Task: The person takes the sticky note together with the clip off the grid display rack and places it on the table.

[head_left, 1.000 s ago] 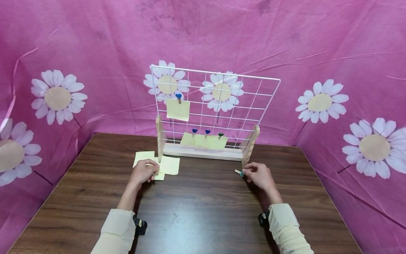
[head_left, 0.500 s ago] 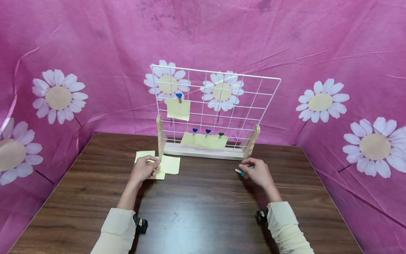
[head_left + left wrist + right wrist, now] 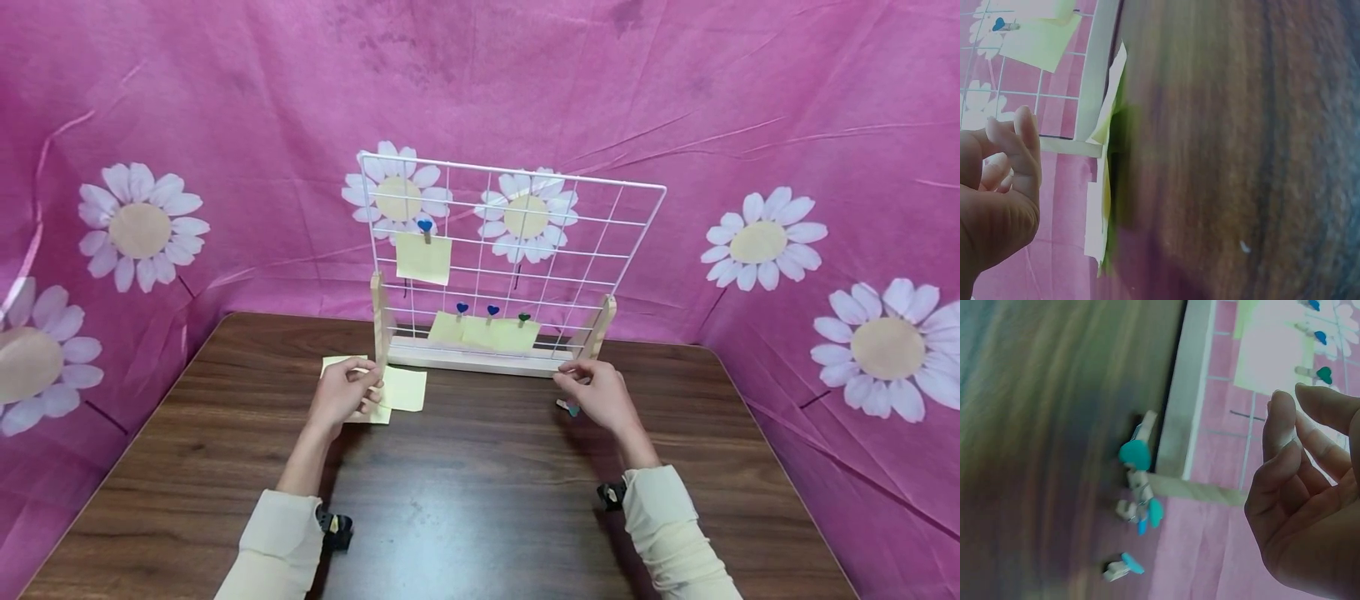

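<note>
At rack's [image 3: 480, 362] eight o'clock: your left hand [image 3: 343, 396] hangs half-curled, empty, near notes [image 3: 403, 390]
Five o'clock: your right hand [image 3: 602, 398] likewise, near clips [image 3: 1135, 454]

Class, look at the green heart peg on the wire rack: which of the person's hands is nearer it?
The right hand: it is in front of the green heart peg, to its right; the left hand is farther off to the left, by the loose yellow notes.
</note>
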### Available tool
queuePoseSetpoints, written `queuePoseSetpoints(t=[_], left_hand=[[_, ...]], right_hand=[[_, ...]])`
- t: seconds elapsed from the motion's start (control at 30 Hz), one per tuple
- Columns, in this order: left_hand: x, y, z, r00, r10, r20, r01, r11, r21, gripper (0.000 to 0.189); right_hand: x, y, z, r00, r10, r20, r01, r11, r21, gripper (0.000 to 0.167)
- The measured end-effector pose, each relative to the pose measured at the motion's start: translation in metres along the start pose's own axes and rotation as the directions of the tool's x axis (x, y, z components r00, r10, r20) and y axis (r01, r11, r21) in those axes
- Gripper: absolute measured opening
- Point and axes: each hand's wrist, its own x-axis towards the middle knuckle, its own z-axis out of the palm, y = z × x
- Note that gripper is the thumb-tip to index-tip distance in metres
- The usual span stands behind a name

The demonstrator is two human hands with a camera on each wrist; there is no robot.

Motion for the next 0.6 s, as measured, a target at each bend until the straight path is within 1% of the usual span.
queuePoseSetpoints(t=[0.23,0.37,0.6], left_hand=[[-0.002,0.009,0.002,1.000,0.021,0.023,-0.019,0.996,-0.083,0.024],[-0.003,0.015,0.004,0.998,0.047,0.041,-0.041,0.992,-0.118,0.021],[-0.002,0.025,0.007,0.995,0.090,0.050,-0.082,0.986,-0.147,0.025]], right_hand=[[0.007,-0.021,0.001,1.000,-0.026,0.004,0.025,0.996,0.081,0.023],[0.012,-0.033,0.001,0.999,-0.041,0.006,0.040,0.993,0.109,0.024],[0.023,-0.052,0.000,0.989,-0.146,-0.002,0.145,0.981,0.125,0.024]])
